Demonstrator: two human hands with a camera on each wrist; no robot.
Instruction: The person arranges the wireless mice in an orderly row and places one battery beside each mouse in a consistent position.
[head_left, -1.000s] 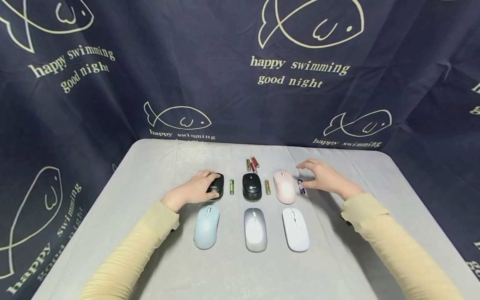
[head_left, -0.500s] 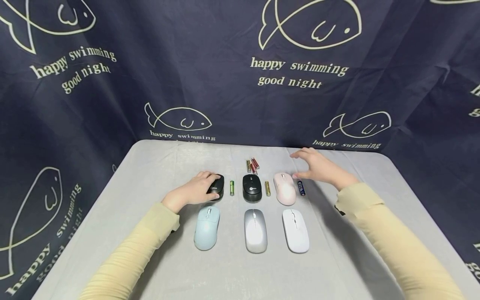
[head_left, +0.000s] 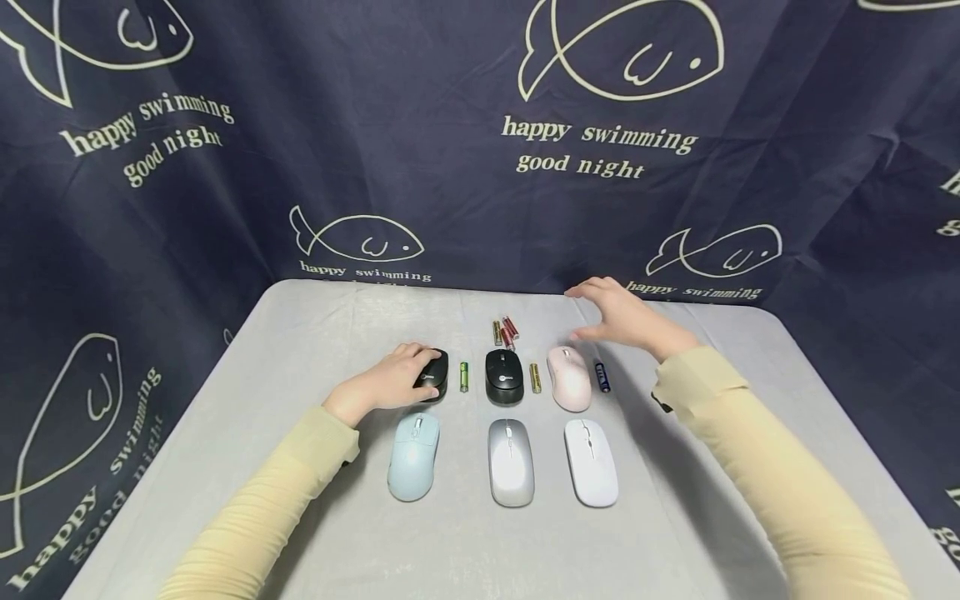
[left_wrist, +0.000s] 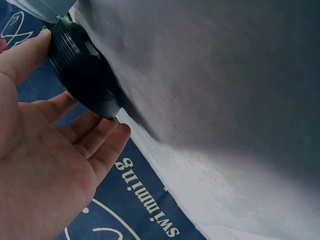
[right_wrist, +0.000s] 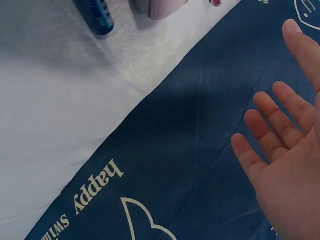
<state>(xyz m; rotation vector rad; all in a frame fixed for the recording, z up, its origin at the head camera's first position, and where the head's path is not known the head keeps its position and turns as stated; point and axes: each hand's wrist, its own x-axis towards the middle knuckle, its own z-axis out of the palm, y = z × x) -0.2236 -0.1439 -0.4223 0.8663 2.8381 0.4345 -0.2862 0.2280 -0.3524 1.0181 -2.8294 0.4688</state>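
My left hand (head_left: pixel 386 379) grips the black mouse (head_left: pixel 435 377) at the left end of the back row. In the left wrist view, thumb and fingertips lie along the sides of that black mouse (left_wrist: pixel 82 65). My right hand (head_left: pixel 626 315) hovers behind the pink mouse (head_left: pixel 570 379), fingers spread and holding nothing. The right wrist view shows this right hand (right_wrist: pixel 282 145) with its palm bare. A blue battery (head_left: pixel 603 377) lies just right of the pink mouse. A second black mouse (head_left: pixel 504 377) stands mid-row, between a green battery (head_left: pixel 463 377) and a gold battery (head_left: pixel 535 378).
Several red and gold batteries (head_left: pixel 507 337) lie behind the middle black mouse. Nearer the front sit a light blue mouse (head_left: pixel 412 458), a silver mouse (head_left: pixel 511 462) and a white mouse (head_left: pixel 592 463). A dark blue fish-print cloth (head_left: pixel 480 208) hangs behind the grey-covered table (head_left: pixel 480 550).
My right hand has moved up and to the left, away from the blue battery, toward the space behind the pink mouse. The left hand stays on the black mouse.
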